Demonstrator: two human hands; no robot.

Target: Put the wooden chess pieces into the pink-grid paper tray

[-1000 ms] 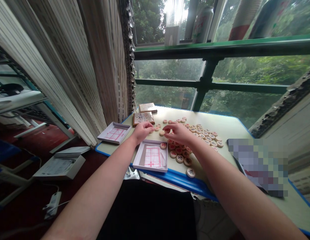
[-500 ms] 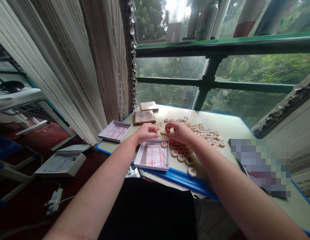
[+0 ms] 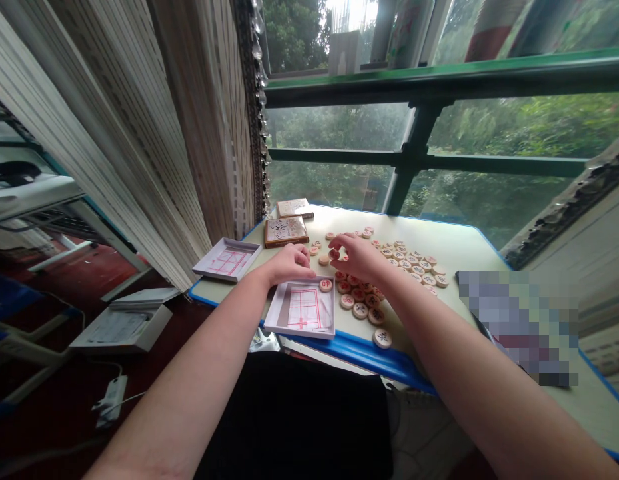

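Note:
My right hand is over the left edge of a spread of round wooden Chinese chess pieces. Its thumb and fingers appear to pinch a tilted red-marked Chinese chess piece. My left hand hovers at the back edge of a shallow white box, thumb apart from its bent fingers, with nothing visible between them. Inside that box, a red-marked piece lies in the back right corner on a red-lined sheet. A piece showing no visible mark rests on the table between my hands.
A second white tray with a red-lined sheet sits at the table's left edge. Two small decorated boxes stand behind my left hand. On the right lies a blurred-out flat object. An open box and a power strip are on the floor.
My right hand's fingers have parted slightly, and a red-marked piece now shows between them. The thumb of my left hand has spread from its fingers. The view has shifted a little.

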